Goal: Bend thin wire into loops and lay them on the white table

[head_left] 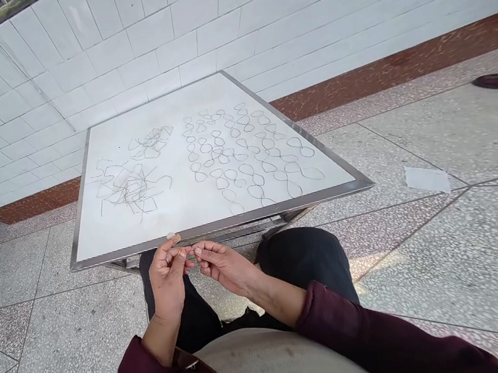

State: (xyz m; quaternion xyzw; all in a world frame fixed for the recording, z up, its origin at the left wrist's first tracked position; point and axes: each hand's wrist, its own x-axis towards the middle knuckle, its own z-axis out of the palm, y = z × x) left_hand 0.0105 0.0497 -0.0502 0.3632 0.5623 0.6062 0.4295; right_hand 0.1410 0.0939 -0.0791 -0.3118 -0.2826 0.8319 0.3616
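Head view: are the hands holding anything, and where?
Cannot tell: left hand and right hand pinch fingertips together; anything between them is too thin to see.

Single head view, seated height, tilted forward-down; low table (178,217) near, tiled wall (249,14) beyond.

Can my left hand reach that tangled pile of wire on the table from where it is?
Probably yes. The left hand is at the near edge of the table, and only bare tabletop lies between it and the tangled wire pile.
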